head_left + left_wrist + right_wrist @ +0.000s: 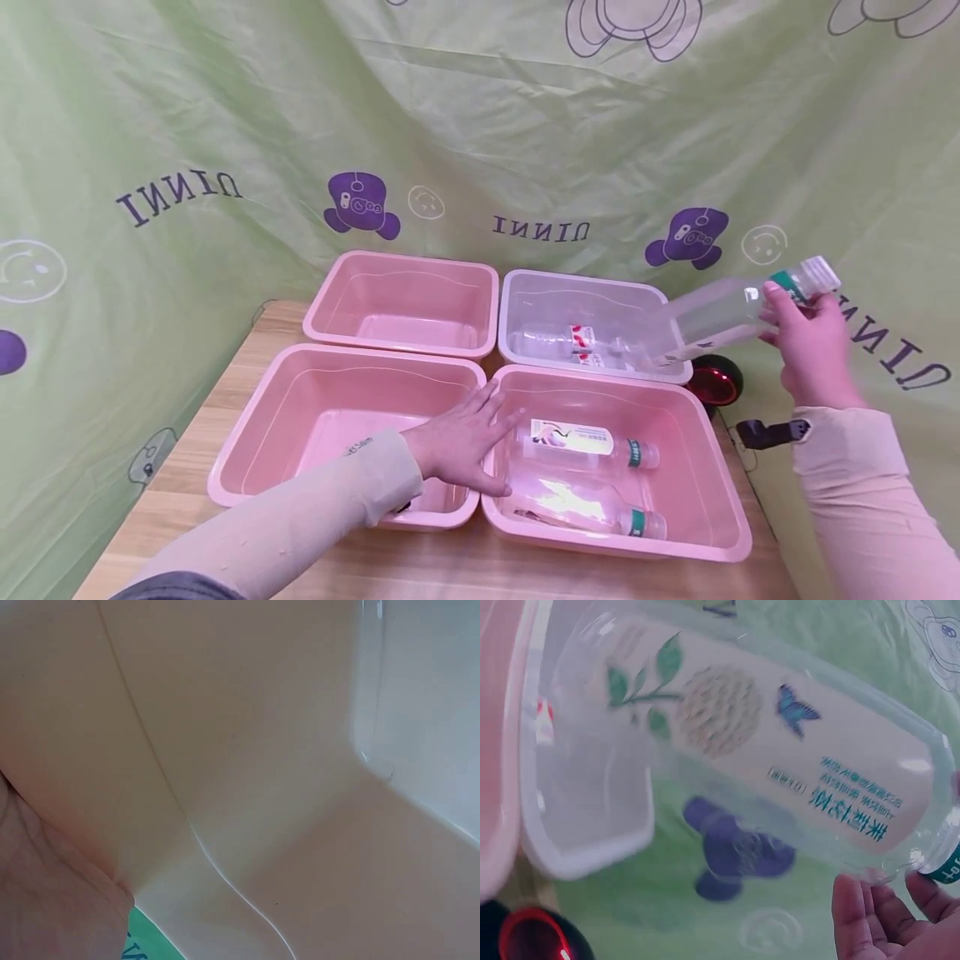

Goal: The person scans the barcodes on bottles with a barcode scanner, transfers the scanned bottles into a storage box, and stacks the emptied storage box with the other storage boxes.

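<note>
My right hand (817, 350) grips a large clear plastic bottle (712, 321) near its neck, beside the green band. The bottle slants, its cap end up to the right and its base over the right part of the translucent white bin (585, 282). In the right wrist view, a flower and a blue butterfly show on the bottle's label (720, 712). My left hand (465, 442), fingers spread, rests at the adjoining rims of the two front pink bins. Two similar clear bottles (577, 504) lie in the front right pink bin (712, 467).
Smaller bottles with red-and-white labels (582, 338) lie inside the white bin. A pink bin (405, 258) stands at the back left, another pink bin (255, 425) at the front left. A black, red-lit round object (714, 383) sits right of the bins. Green cloth (450, 125) hangs behind.
</note>
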Tool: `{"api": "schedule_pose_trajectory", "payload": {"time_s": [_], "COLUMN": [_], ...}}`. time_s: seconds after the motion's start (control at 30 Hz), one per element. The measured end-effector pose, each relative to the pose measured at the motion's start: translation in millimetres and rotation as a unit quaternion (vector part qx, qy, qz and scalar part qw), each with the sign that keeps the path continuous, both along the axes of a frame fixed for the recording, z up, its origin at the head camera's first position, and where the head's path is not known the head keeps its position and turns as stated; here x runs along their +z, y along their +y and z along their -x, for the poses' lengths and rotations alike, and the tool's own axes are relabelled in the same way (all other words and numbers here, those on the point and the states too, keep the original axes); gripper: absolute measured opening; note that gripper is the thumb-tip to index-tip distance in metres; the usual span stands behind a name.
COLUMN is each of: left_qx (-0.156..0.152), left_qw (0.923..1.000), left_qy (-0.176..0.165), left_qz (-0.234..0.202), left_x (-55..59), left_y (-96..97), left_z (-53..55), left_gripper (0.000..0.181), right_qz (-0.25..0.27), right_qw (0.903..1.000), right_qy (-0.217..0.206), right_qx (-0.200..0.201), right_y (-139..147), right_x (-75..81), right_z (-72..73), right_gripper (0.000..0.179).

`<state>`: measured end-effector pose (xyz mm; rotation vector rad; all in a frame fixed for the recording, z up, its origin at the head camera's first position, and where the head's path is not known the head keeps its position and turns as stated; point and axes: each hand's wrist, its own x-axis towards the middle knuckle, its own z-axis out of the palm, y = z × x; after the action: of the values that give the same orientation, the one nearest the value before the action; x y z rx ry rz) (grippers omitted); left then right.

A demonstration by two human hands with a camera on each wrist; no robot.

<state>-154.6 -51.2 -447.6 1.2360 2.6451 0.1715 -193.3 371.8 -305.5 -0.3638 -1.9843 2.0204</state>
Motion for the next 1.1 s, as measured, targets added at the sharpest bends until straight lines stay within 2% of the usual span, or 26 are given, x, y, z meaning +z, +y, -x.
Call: {"api": "schedule_pose_trajectory", "payload": {"time_s": [0.17,0.27,0.6,0.83,0.93,1.1], "left_qx": [0.001,0.003,-0.002,-0.002,0.001,0.003], "left_qw": [1.0,1.0,1.0,1.0,0.9999,0.9999], "left_qy": [-0.001,0.001,0.003,0.007,0.009,0.01], "left_qz": [-0.003,-0.005,0.0,0.002,0.005,0.011], "left_x": [1.7,2.2,1.5,4.4,3.2,0.0], "left_y": [-0.9,-1.6,-0.7,-1.0,-1.0,-1.0], "left_z": [0.0,-0.4,-1.1,-0.9,-0.8,-1.5], "left_gripper": [0.106,0.106,0.106,0.105,0.106,0.107], "right_qz": [0.113,0.153,0.163,0.202,0.193,0.189], "right_qw": [0.9925,0.9861,0.9832,0.9729,0.9744,0.9778], "right_qy": [0.002,-0.008,-0.048,-0.087,-0.091,-0.082], "right_qx": [0.046,0.064,0.067,0.071,0.071,0.041], "right_y": [-19.5,-34.1,-84.5,-118.1,-132.4,-148.5], "right_x": [-7.7,-12.2,-30.1,-40.7,-46.4,-53.9], "right_z": [13.5,21.9,44.7,55.8,60.4,67.2], "right_gripper": [0.037,0.034,0.024,0.027,0.025,0.026]}}
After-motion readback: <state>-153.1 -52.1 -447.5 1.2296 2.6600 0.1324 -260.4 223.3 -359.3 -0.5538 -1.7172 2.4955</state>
